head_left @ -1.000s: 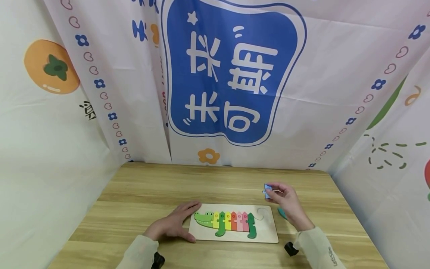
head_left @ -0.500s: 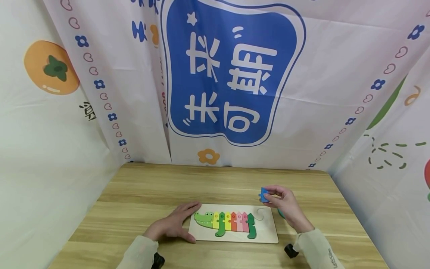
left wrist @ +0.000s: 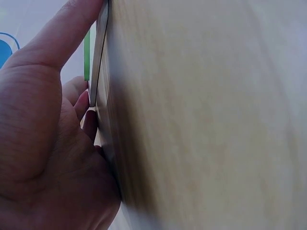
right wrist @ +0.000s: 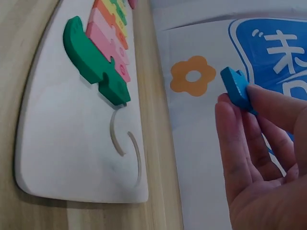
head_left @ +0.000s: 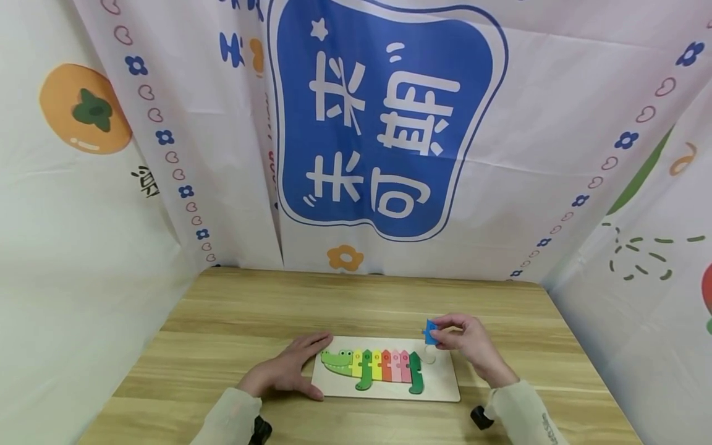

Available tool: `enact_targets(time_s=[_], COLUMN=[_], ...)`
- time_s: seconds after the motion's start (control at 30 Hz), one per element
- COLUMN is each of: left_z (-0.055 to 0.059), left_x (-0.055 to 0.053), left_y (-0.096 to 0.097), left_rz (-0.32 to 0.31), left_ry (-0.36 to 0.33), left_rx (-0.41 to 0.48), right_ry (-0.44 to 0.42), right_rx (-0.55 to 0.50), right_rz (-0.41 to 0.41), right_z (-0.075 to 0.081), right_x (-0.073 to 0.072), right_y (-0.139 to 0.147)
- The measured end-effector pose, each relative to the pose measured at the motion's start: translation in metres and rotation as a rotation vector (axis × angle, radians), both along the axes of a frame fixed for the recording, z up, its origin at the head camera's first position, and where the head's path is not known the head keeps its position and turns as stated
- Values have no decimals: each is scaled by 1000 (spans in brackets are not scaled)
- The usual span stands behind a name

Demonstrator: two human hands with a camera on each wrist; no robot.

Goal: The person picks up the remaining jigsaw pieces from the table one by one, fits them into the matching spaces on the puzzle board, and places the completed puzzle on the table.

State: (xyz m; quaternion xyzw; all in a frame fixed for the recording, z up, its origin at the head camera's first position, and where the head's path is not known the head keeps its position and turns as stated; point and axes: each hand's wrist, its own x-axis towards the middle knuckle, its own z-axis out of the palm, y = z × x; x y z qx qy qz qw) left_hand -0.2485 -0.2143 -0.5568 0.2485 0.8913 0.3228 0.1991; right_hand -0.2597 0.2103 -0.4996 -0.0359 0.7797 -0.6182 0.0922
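A pale wooden puzzle board (head_left: 442, 383) lies on the table, bearing a crocodile puzzle (head_left: 337, 361) of bright interlocking pieces. The crocodile's head points left, and a dark green leg piece (right wrist: 91, 62) ends the row at the right. Past that leg, the bare wood shows a thin curved line (right wrist: 115, 132). My right hand (head_left: 470, 346) pinches a blue puzzle piece (right wrist: 236, 89) between thumb and fingers, raised over the board's far right part. At the board's left end rests my left hand (head_left: 289, 368), its extended thumb (left wrist: 57, 40) by the near corner and its fingers towards the far one.
The wooden table (head_left: 256, 303) extends around the board on all sides. Printed white cloth (head_left: 556, 111) hangs behind it and along both sides. A black wrist device (head_left: 481, 417) sits under the right sleeve (head_left: 525, 411).
My right hand has brought the blue piece left and nearer, from beyond the board to over its far right edge. The teal piece beside the board has become hidden. The left hand stays put.
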Motion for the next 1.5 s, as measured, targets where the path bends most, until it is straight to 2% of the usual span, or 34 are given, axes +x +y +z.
enact_targets(time_s=[0.17,0.4,0.77,1.1,1.5], left_z=[2,1,1,-1,0], left_x=[0,0,1,0,0], left_y=[1,1,1,0,0], left_rz=[0,-7,-8,-7,-11], left_ry=[2,17,16,19,30], left_rx=[-2,-11,-9,-11,-15], right_ry=[-40,-103,-86,-82,-24], right_rx=[33,92,157,190,228], right_rz=[61,96,151,147,147], right_z=[-5,-17,-31,-43,-45], right_x=[4,8,18,18,19], right_y=[-5,-5,1,0,-3])
